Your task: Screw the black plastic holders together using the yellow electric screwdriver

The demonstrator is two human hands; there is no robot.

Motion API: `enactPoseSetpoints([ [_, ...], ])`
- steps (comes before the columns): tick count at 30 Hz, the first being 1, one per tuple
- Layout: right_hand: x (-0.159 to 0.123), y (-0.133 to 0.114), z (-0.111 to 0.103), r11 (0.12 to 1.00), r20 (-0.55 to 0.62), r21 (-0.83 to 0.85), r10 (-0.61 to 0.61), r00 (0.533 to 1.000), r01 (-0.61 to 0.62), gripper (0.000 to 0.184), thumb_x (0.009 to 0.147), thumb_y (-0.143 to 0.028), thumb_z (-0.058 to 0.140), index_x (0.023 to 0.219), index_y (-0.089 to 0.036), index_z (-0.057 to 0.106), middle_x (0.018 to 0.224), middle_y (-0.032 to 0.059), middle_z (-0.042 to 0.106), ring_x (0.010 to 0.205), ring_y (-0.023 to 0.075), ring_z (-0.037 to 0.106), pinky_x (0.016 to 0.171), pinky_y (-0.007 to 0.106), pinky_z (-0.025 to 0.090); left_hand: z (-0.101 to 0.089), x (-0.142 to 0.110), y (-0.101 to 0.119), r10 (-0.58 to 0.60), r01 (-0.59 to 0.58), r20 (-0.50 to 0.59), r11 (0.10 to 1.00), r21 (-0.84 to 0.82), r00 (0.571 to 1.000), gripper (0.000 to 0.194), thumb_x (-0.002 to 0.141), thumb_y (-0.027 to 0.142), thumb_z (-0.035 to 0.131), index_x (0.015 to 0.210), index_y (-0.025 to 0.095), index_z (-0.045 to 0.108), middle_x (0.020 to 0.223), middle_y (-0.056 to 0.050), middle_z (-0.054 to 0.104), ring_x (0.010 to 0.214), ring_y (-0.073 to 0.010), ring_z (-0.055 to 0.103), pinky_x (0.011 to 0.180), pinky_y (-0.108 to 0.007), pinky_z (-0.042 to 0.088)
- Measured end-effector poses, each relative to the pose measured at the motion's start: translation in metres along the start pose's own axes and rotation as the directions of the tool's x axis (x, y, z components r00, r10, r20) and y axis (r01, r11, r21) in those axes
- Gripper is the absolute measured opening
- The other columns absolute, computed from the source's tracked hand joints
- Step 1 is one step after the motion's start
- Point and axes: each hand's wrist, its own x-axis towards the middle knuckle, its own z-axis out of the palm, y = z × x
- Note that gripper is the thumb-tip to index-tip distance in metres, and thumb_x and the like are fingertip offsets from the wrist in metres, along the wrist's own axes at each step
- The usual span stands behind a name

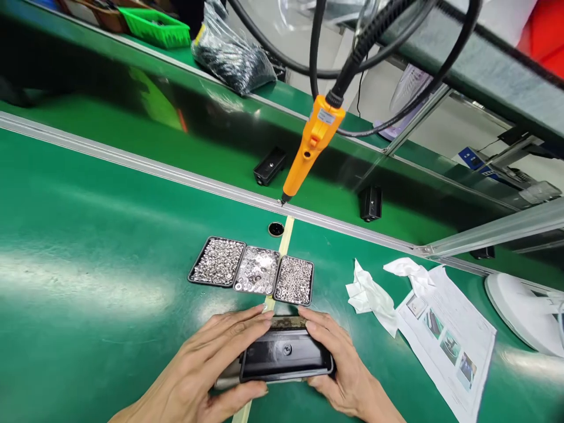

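Observation:
My left hand [211, 364] and my right hand [348, 364] together hold a black rectangular plastic part [286, 356] low on the green bench, fingers wrapped round its ends. The part has a small round hole in its middle. Just beyond it lie three small black trays [252, 271] side by side, filled with shiny screws and washers. An orange electric screwdriver [314, 147] hangs on black cables above the trays, tip down near the metal rail.
A metal rail [132, 161] divides the bench from a conveyor belt carrying two black parts [269, 166]. White crumpled cloths [374, 294] and a printed instruction sheet [449, 335] lie to the right, beside a white object [524, 311]. A green basket [154, 26] and a black bag [233, 53] sit far back.

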Motion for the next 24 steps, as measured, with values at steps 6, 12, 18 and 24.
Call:
enactPoseSetpoints([
  [6,-0.005,0.002,0.013,1.000,-0.069,-0.023,0.004,0.998,-0.006,0.075,0.099,-0.056,0.058,0.156,-0.016,0.030,0.152,0.0209,0.051,0.144,0.0344,0.048,0.115,0.056,0.047,-0.031,0.019,-0.021,-0.211,0.224,0.154,0.972,-0.073,0.965,0.043,0.105,0.045,0.054,0.146,0.033,0.052,0.142,-0.002,0.064,0.128,-0.0236,0.062,0.106,-0.040,0.055],
  [12,-0.012,-0.002,0.017,0.994,-0.089,-0.090,0.054,0.995,-0.062,0.073,0.099,-0.046,0.061,0.156,-0.012,0.031,0.153,0.0209,0.049,0.145,0.0325,0.047,0.117,0.050,0.047,-0.030,0.071,-0.059,-0.239,0.226,0.112,0.967,0.117,0.965,0.018,0.104,0.026,0.056,0.099,0.021,0.073,0.098,-0.005,0.070,0.097,-0.0247,0.062,0.087,-0.041,0.050],
  [18,-0.011,-0.004,0.017,0.992,-0.113,-0.114,0.039,0.993,-0.052,0.072,0.099,-0.046,0.061,0.155,-0.012,0.033,0.152,0.0210,0.049,0.144,0.0329,0.048,0.114,0.049,0.050,-0.007,0.084,-0.066,-0.278,0.249,0.136,0.948,0.199,0.951,0.006,0.094,0.016,0.069,0.090,0.018,0.073,0.087,-0.005,0.064,0.092,-0.0268,0.055,0.081,-0.039,0.043],
  [24,-0.009,-0.002,0.020,0.994,-0.144,-0.105,0.021,0.989,-0.037,0.070,0.100,-0.048,0.058,0.155,-0.012,0.034,0.150,0.0215,0.051,0.141,0.0339,0.052,0.114,0.054,0.049,-0.004,0.081,-0.067,-0.260,0.246,0.113,0.961,0.124,0.959,0.021,0.102,0.014,0.051,0.087,0.017,0.066,0.088,-0.005,0.061,0.089,-0.0237,0.050,0.080,-0.037,0.039],
])
